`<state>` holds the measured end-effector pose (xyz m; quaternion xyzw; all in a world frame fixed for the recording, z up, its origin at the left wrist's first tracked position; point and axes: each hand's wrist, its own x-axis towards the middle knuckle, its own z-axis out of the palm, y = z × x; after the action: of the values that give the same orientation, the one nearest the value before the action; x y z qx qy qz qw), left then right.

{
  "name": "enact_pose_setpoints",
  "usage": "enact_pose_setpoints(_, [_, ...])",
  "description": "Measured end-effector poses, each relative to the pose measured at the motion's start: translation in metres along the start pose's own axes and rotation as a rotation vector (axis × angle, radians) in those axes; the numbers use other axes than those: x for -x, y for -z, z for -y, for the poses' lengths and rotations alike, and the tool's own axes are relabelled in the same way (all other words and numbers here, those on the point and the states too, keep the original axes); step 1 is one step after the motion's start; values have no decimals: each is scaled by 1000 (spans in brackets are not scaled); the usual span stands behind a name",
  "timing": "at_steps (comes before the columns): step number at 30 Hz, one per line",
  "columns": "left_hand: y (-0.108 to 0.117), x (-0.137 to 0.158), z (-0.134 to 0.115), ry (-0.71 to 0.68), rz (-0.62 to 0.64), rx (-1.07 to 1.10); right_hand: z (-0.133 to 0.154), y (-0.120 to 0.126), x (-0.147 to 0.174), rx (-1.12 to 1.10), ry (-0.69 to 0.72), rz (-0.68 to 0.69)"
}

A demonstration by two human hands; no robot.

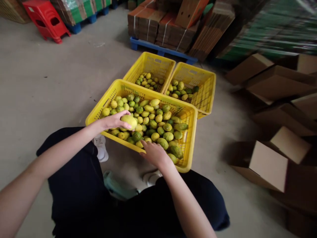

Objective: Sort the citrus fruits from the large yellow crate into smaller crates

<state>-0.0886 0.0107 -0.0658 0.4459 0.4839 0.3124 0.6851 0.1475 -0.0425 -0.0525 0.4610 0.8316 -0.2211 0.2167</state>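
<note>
My left hand is closed around a large yellow lemon, held over the left part of a yellow plastic crate. That crate stands in front of my knees and holds many yellow and green lemons. Over its near rim reaches my right hand, with the index finger stretched toward the fruit and the other fingers partly bent. No fruit shows in the right hand. Its palm side is hidden from view.
Behind stand two more yellow crates, a left one and a right one, each with some lemons. Open cardboard boxes lie at the right. A blue pallet bears bundled cardboard. A red stool is at the far left.
</note>
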Motion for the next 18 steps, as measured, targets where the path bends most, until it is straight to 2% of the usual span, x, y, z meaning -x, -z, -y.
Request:
enact_pose_setpoints(2, [-10,8,-9,63,-17,307,-4,-9,-7,8,-23,-2])
enact_pose_setpoints(4, [-17,12,-13,163,-48,514,-5,-16,-27,-19,-28,-34])
enact_pose_setpoints(6, [-18,12,-16,272,-54,648,-4,-22,-61,-53,-47,-79])
enact_pose_setpoints(8, [-14,10,-18,332,-58,743,-2,-28,-102,-198,-159,-146])
enact_pose_setpoints(11, [-8,5,-23,290,-138,827,2,-37,-156,-241,-239,-126])
enact_pose_setpoints(13, [-8,2,-27,243,-204,857,7,-44,-177,-265,-277,-115])
enact_pose_setpoints(15, [-11,-2,-30,192,-245,899,11,-52,-186,-282,-314,-141])
enact_pose_setpoints(18, [-18,-8,-36,127,-222,954,13,-58,-185,-301,-321,-229])
